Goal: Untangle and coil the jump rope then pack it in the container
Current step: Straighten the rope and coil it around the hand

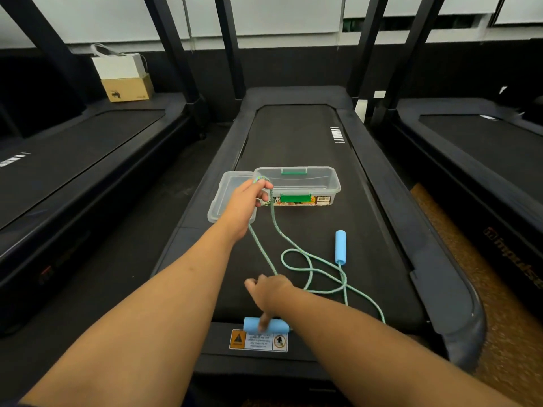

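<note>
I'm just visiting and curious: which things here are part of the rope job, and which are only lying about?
Part of the job:
rope
two blue handles
clear container
lid
left hand
right hand

Lying about:
cardboard box
white bag
treadmill

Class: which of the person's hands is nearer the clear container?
Left. The left hand holds rope right beside the container; the right hand is nearer the camera, by a blue handle.

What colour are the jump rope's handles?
Light blue foam handles, clearest in the head view.
</note>
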### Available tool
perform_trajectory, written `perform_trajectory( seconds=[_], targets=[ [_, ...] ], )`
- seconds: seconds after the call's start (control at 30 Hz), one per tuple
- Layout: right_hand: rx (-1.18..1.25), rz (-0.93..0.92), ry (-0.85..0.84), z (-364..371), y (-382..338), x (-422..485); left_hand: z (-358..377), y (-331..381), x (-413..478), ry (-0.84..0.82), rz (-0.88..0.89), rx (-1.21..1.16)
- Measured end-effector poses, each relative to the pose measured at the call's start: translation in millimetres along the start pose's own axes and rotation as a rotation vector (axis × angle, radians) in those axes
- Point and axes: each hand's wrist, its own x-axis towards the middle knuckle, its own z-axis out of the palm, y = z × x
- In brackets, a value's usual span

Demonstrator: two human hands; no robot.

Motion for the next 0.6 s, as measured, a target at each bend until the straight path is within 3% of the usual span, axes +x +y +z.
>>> perform_trajectory(
  seconds=[0.07,0.23,0.3,0.5,0.6],
  targets=[
    [-0.005,-0.041,0.027,0.4,1.3,1.9,-4.7,-2.2,1.0,0.008,-0.011,0.003],
    [-0.371,-0.354,0.147,16.6,-6.6,-3.9,-12.7,-6.6,4.5,0.053,-0.034,-0.017],
    [-0.403,-0.392,0.158,26.8,-12.3,-4.5,-14.7,-11.7,4.0,0.064,-0.054,-0.017],
    [-0.288,-0.391,0.096,31.0,-18.3,-15.6,-15.5,-18.5,0.9,0.068,-0.086,-0.036],
    [0.102,-0.276,0.025,20.3,-15.3,-16.5,-14.0,-17.5,2.7,0.059,-0.082,-0.023]
  ],
)
